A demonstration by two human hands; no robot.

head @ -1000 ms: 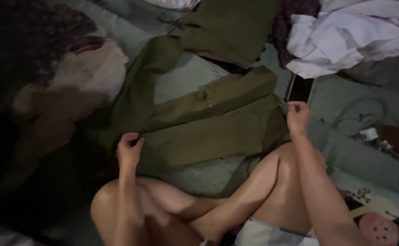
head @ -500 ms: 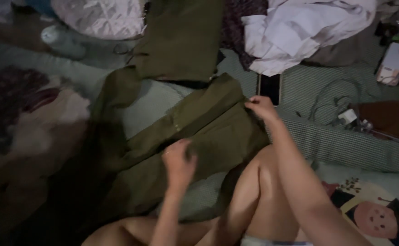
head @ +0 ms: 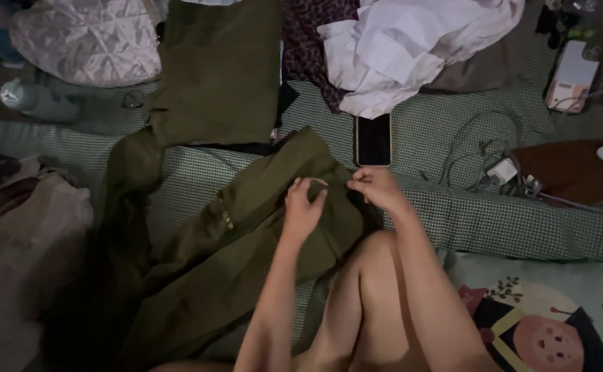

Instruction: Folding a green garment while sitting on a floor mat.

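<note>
An olive green garment (head: 232, 241) lies spread on a green checked bed sheet (head: 453, 220) in front of my bare knees. My left hand (head: 304, 205) rests on the garment's right part, fingers curled into the cloth. Just to its right, my right hand (head: 376, 187) pinches the garment's right edge. A second olive green piece (head: 219, 76) lies flat farther back, joined by a sleeve-like strip (head: 133, 172).
A dark phone (head: 373, 139) lies just beyond my right hand. Crumpled white cloth (head: 412, 48) sits at the back, cables and a white charger (head: 501, 169) to the right, a brown pouch (head: 570, 172) beyond. A bottle (head: 36, 100) and quilted bag (head: 88, 41) lie at back left.
My left hand has travelled from the garment's lower left edge to its right part, close to my right hand. The view has shifted, showing more of the bed's far side.
</note>
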